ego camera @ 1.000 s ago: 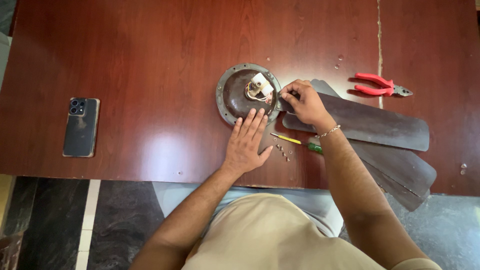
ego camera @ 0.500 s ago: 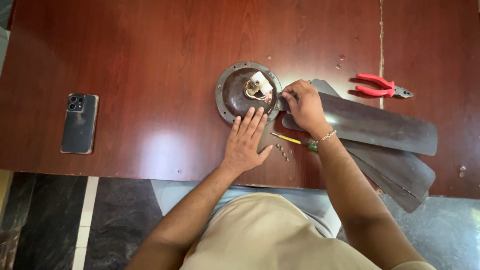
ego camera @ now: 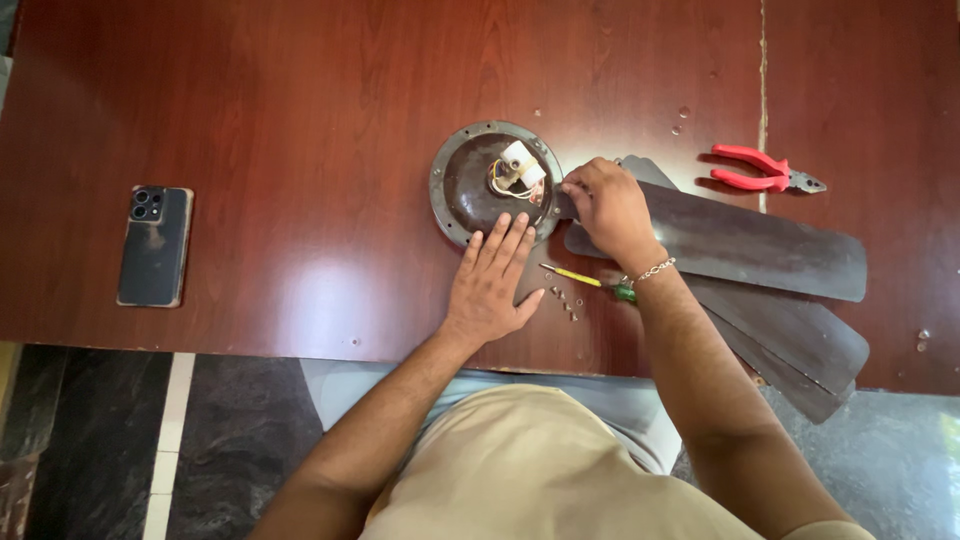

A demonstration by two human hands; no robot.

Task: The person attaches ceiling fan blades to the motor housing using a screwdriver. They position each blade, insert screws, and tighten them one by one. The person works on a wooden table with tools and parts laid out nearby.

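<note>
A round dark fan motor housing [ego camera: 470, 185] lies on the red-brown wooden table [ego camera: 300, 120], with a white block and coloured wires [ego camera: 515, 170] at its centre. My left hand [ego camera: 490, 280] rests flat, fingers spread, against the housing's near rim. My right hand [ego camera: 605, 205] is curled at the housing's right edge, gripping the inner end of a dark fan blade [ego camera: 760, 240]. More blades [ego camera: 800, 345] are stacked beneath it and stick out past the table's front edge. A yellow-green screwdriver [ego camera: 585, 280] and several small screws [ego camera: 565, 300] lie between my hands.
Red-handled pliers [ego camera: 760, 170] lie at the right behind the blades. A dark phone [ego camera: 155, 245] lies face down at the left near the table's front edge. A few small screws [ego camera: 680, 120] sit farther back. Dark stone floor shows below the table.
Both hands have stayed at the housing and the blade. The view has shifted slightly; nothing was picked up or released.
</note>
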